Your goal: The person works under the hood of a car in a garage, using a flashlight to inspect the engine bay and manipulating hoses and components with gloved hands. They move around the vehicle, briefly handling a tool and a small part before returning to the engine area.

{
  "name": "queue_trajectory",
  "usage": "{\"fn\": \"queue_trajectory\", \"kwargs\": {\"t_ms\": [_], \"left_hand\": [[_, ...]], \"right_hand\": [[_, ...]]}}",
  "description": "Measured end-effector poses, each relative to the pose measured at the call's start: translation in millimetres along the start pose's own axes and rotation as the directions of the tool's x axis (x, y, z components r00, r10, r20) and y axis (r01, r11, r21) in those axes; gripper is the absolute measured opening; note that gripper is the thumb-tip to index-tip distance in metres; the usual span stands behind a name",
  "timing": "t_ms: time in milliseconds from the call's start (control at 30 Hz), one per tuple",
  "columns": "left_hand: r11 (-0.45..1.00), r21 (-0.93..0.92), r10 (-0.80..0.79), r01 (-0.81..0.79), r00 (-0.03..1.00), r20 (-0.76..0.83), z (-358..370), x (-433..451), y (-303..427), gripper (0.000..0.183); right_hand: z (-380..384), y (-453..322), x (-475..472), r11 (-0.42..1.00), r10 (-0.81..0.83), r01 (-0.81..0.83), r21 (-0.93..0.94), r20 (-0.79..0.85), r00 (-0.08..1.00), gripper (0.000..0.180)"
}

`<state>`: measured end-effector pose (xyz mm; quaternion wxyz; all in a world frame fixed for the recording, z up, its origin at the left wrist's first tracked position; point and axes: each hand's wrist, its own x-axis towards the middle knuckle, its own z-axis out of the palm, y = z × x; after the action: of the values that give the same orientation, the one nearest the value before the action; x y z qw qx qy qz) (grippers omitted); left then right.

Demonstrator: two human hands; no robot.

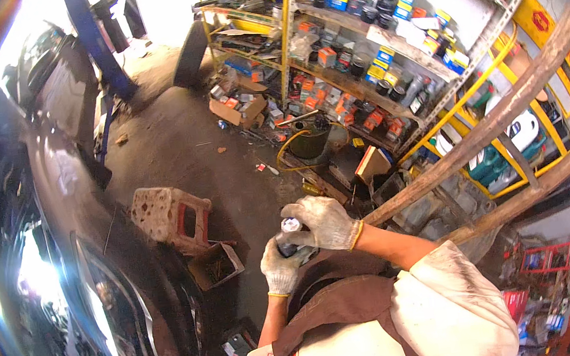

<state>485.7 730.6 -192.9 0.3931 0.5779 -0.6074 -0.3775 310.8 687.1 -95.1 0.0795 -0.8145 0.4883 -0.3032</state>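
Observation:
Both my hands wear off-white knit work gloves with yellow cuffs and meet in front of my body. In my left hand (281, 269) is the lower part of a small dark bottle-like object (287, 246). My right hand (326, 222) is around its upper part, with the thumb and fingers beside a round whitish top (290, 224). The gloves hide much of the object, so its exact kind cannot be told. A brown apron (339, 303) lies just below my hands.
A dark car (68, 176) stands along the left. On the floor are a stained plastic stool (157, 213), an open box (236, 260) and a dark green drum (307, 144). Shelves (352, 25) with boxes and a wooden ladder (470, 141) are at the right.

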Motion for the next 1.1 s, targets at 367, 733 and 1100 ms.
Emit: {"fn": "queue_trajectory", "kwargs": {"t_ms": [367, 733, 1100], "left_hand": [[0.995, 0.071, -0.076, 0.063, 0.976, 0.204, 68, 138, 40, 0.072], [0.694, 0.437, -0.565, 0.572, 0.809, -0.162, 74, 179, -103, 0.05], [0.546, 0.637, -0.705, 0.544, 0.709, -0.001, -13, 49, -122, 0.026]], "right_hand": [[-13, 153, 6, 0.783, 0.433, -0.525, 0.334, 0.313, 0.845, 0.08], [-7, 582, 87, 0.253, 0.952, -0.944, 0.211, -0.231, 0.203, 0.061], [-69, 848, 139, 0.038, 0.855, -0.999, 0.022, -0.519, 0.022, 0.067]]}}
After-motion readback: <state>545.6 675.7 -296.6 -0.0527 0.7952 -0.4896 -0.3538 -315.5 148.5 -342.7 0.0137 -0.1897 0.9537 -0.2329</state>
